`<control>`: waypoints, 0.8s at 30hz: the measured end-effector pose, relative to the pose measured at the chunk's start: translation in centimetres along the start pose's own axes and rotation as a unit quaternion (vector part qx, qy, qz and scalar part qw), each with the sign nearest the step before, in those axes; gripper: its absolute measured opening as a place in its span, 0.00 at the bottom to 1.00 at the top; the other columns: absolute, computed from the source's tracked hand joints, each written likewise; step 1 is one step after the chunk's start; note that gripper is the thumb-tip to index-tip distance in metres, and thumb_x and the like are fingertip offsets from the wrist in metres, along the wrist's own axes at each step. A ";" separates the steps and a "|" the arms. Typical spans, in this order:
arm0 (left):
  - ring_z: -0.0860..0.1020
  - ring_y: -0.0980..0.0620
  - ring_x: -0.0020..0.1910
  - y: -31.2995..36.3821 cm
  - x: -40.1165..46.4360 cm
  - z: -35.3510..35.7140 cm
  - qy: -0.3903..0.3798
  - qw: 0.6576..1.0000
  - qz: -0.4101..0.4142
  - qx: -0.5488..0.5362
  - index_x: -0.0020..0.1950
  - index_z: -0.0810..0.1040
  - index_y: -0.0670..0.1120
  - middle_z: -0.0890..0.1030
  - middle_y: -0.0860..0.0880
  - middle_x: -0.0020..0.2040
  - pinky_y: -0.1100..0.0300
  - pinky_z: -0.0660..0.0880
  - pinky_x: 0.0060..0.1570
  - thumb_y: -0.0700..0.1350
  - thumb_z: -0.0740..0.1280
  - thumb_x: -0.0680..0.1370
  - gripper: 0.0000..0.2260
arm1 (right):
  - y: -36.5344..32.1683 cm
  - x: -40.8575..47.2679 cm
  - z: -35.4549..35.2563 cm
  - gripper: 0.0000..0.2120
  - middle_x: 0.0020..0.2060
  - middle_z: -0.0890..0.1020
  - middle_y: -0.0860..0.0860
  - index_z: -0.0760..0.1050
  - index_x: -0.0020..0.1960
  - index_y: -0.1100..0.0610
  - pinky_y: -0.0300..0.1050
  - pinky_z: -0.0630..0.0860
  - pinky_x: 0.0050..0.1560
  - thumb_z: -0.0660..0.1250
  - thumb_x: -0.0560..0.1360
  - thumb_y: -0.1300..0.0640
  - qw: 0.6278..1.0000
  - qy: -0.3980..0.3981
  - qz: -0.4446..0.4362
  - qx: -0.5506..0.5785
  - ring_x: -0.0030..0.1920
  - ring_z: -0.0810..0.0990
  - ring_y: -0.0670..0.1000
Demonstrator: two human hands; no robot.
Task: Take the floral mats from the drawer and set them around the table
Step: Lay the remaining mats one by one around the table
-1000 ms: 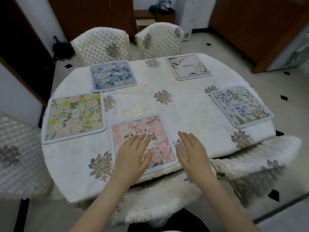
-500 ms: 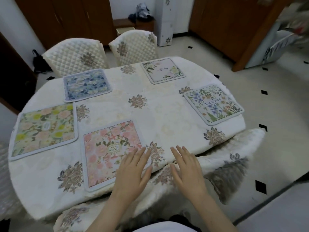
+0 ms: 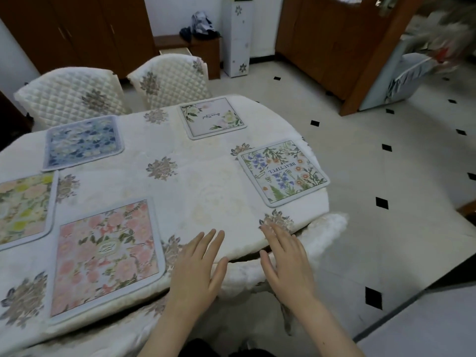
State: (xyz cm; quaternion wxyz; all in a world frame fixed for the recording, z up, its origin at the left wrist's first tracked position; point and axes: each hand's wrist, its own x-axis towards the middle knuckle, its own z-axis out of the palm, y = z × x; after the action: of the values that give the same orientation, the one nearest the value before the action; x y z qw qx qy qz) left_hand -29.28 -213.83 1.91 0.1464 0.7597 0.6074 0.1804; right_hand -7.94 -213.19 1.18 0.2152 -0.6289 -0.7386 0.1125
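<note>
Several floral mats lie flat on the white table (image 3: pixel 206 191): a pink one (image 3: pixel 105 256) near me, a yellow one (image 3: pixel 24 207) at the left edge, a blue one (image 3: pixel 82 141) farther back, a cream one (image 3: pixel 212 117) at the far side, and a white one printed BEAUTIFUL (image 3: pixel 283 172) at the right. My left hand (image 3: pixel 199 269) hovers open over the table's near edge, just right of the pink mat. My right hand (image 3: pixel 286 256) is open too, fingers spread, over the near right edge. Neither hand holds anything.
Two quilted white chairs (image 3: pixel 74 95) (image 3: pixel 170 79) stand behind the table, and a padded chair seat (image 3: pixel 322 233) pokes out under its near right edge. Brown cabinets (image 3: pixel 74 29) line the back wall. Tiled floor (image 3: pixel 386 176) spreads to the right.
Both hands slid right, off the pink mat and away from it, to the table's near right edge. My view turned right, so the mats shifted left in the frame.
</note>
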 end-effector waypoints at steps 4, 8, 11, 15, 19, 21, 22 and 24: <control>0.65 0.48 0.72 1.6 2.4 0.6 -0.001 1.000 0.016 0.004 0.74 0.66 0.51 0.69 0.51 0.72 0.57 0.56 0.70 0.58 0.49 0.81 0.24 | 1.9 1.1 -0.6 0.24 0.74 0.65 0.47 0.62 0.75 0.50 0.47 0.56 0.73 0.54 0.79 0.49 1.000 0.009 0.006 0.004 0.74 0.60 0.47; 0.66 0.47 0.71 1.9 5.3 0.9 -0.007 0.999 0.034 0.013 0.73 0.67 0.49 0.71 0.50 0.71 0.55 0.58 0.69 0.57 0.50 0.81 0.24 | 2.7 3.0 -0.3 0.24 0.72 0.67 0.49 0.65 0.73 0.53 0.42 0.54 0.72 0.54 0.79 0.49 1.000 0.013 0.010 0.001 0.74 0.61 0.48; 0.67 0.46 0.71 1.3 7.7 1.4 -0.012 0.999 0.047 0.007 0.73 0.67 0.48 0.71 0.49 0.70 0.52 0.60 0.69 0.57 0.51 0.81 0.23 | 3.2 4.9 -0.1 0.23 0.73 0.67 0.50 0.65 0.73 0.53 0.49 0.61 0.72 0.54 0.79 0.49 1.000 0.010 0.017 -0.008 0.74 0.61 0.49; 0.68 0.45 0.70 0.5 11.0 2.0 -0.022 0.997 0.069 0.020 0.72 0.68 0.49 0.72 0.49 0.70 0.51 0.61 0.68 0.57 0.51 0.81 0.23 | 4.1 7.3 -0.4 0.23 0.73 0.65 0.50 0.64 0.74 0.53 0.50 0.61 0.71 0.55 0.80 0.49 1.000 0.007 0.021 -0.019 0.74 0.59 0.49; 0.69 0.44 0.69 0.4 13.6 2.3 -0.024 0.996 0.076 0.026 0.72 0.69 0.48 0.73 0.48 0.69 0.51 0.62 0.67 0.56 0.52 0.80 0.23 | 5.2 9.4 -0.9 0.24 0.73 0.65 0.50 0.63 0.74 0.52 0.49 0.60 0.72 0.52 0.81 0.47 0.999 -0.010 0.024 -0.029 0.74 0.59 0.49; 0.69 0.44 0.69 0.6 14.6 2.7 -0.023 0.997 0.066 0.024 0.72 0.69 0.48 0.73 0.48 0.69 0.51 0.62 0.67 0.56 0.52 0.80 0.23 | 5.9 10.6 -1.1 0.24 0.74 0.64 0.50 0.62 0.75 0.52 0.46 0.57 0.72 0.51 0.81 0.46 0.999 -0.021 0.020 -0.027 0.74 0.58 0.49; 0.69 0.44 0.69 0.7 15.1 2.9 -0.023 0.998 0.062 0.024 0.72 0.69 0.48 0.73 0.48 0.69 0.51 0.62 0.67 0.56 0.52 0.80 0.23 | 6.3 11.3 -1.2 0.24 0.74 0.64 0.50 0.62 0.75 0.52 0.44 0.56 0.71 0.51 0.81 0.46 0.999 -0.024 0.014 -0.026 0.74 0.59 0.49; 0.69 0.44 0.69 1.0 16.0 3.8 -0.025 0.998 0.049 0.025 0.72 0.69 0.48 0.73 0.48 0.69 0.51 0.62 0.67 0.56 0.52 0.80 0.23 | 7.4 12.7 -1.3 0.23 0.73 0.65 0.50 0.63 0.74 0.53 0.45 0.58 0.71 0.53 0.80 0.48 0.999 -0.033 0.002 -0.027 0.74 0.60 0.50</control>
State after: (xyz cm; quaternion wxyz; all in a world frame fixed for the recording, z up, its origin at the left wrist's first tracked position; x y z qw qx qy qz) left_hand -23.52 -198.43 0.54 0.1332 0.7963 0.5698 0.1534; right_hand -2.29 -199.57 1.28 0.1738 -0.6320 -0.7467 0.1134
